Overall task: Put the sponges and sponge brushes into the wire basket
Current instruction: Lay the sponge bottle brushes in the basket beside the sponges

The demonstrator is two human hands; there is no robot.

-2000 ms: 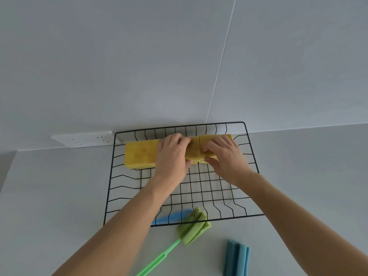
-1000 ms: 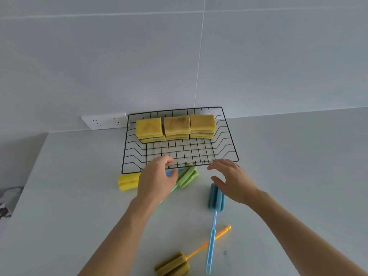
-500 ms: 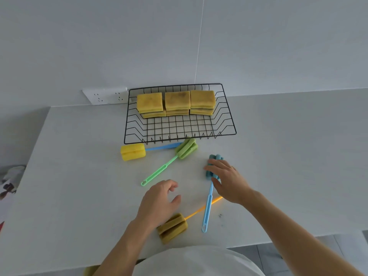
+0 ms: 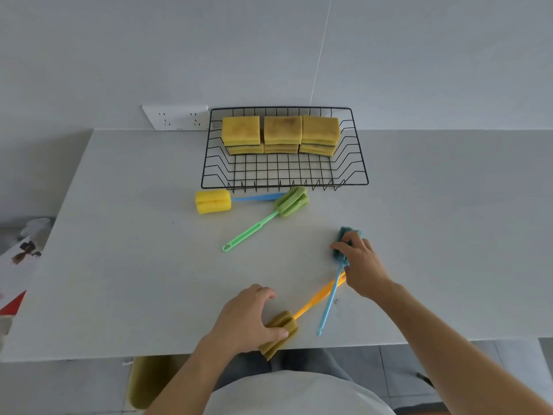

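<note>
A black wire basket stands against the wall with three stacks of yellow sponges along its back. Just in front of it lie a yellow-headed brush with a blue handle and a green sponge brush. My right hand grips the teal head of a blue-handled sponge brush on the counter. My left hand closes around the olive head of an orange-handled sponge brush at the counter's near edge. The two handles cross.
The white counter ends close to my body. A wall socket sits left of the basket. Papers and clutter lie beyond the counter's left edge.
Both hands left the sponges in the basket and came back toward me. The right hand took the teal brush head, and the left hand has now closed on the olive brush head.
</note>
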